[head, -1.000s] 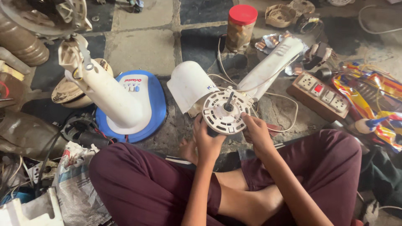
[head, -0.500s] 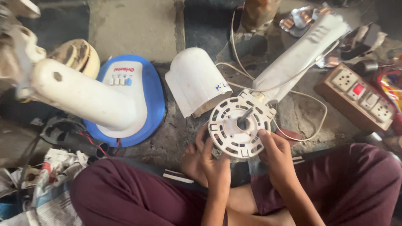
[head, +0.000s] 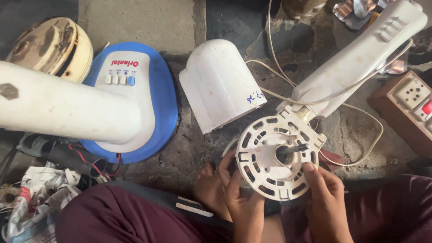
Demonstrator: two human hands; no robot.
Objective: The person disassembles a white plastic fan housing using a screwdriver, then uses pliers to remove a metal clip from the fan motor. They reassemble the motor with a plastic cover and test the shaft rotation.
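White slotted round fan motor cover point(head: 275, 155) sits low centre, just above the person's lap, held face-up over the stone floor point(head: 148, 22), tilted slightly toward the camera. Dark motor shaft point(head: 292, 150) sticks out of its centre hole, pointing right.

Left hand point(head: 238, 198) comes up from below and grips the cover's lower-left rim, fingers point(head: 225, 168) curled and clamped on the edge. Right hand point(head: 326, 198) grips the lower-right rim, forefinger tip point(head: 309, 167) pressed on the face near the hub, fingers closed on the cover. Both wrists rise near-vertical from the maroon trouser legs point(head: 117, 216).

Clearances: top edge of the cover touches the base of the white fan stem point(head: 360, 58) running to the upper right. White domed rear housing point(head: 220, 83) lies just beside it at the upper left, small gap. Thin white cable point(head: 360, 157) loops off the right side, close to the rim. Open floor patch lies left of the cover, between the housing and the knee. Blue-and-white fan base point(head: 157, 103) with its thick white column point(head: 67, 108) is well apart to the left. Brown switch-and-socket board point(head: 405, 108) is at the right edge, clear of the hands. Crumpled newspaper point(head: 36, 198) is bottom left.
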